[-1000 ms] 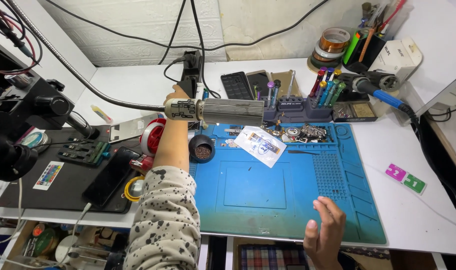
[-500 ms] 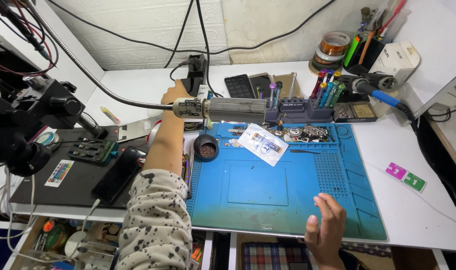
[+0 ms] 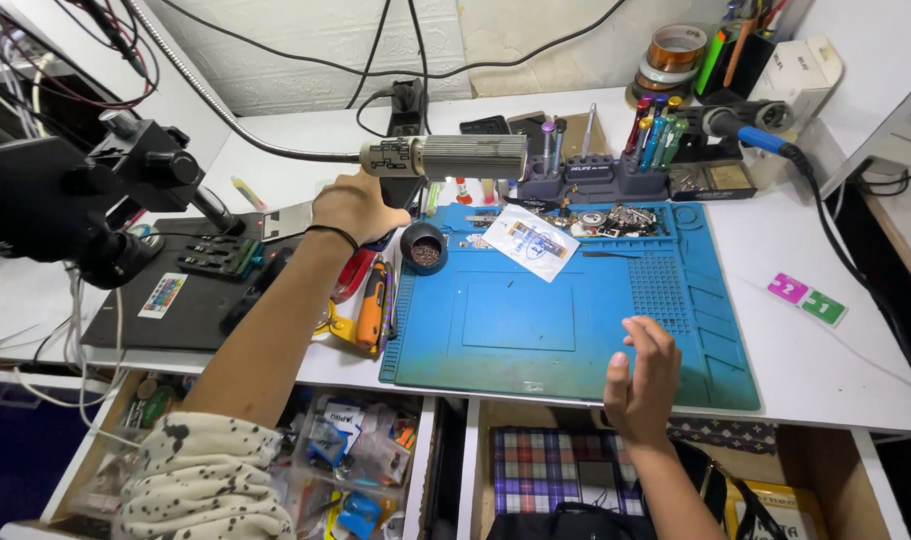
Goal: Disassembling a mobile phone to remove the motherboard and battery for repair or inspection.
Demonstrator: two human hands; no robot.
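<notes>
Your left hand (image 3: pixel 357 205) is closed around the grip of the hot-air tool (image 3: pixel 445 157), holding its ribbed metal barrel level above the back edge of the blue work mat (image 3: pixel 515 320). Your right hand (image 3: pixel 643 378) hovers empty over the mat's front edge, fingers loosely spread. Nothing lies under the nozzle yet; a small black pot (image 3: pixel 423 248) and a white packet (image 3: pixel 531 241) sit just below.
</notes>
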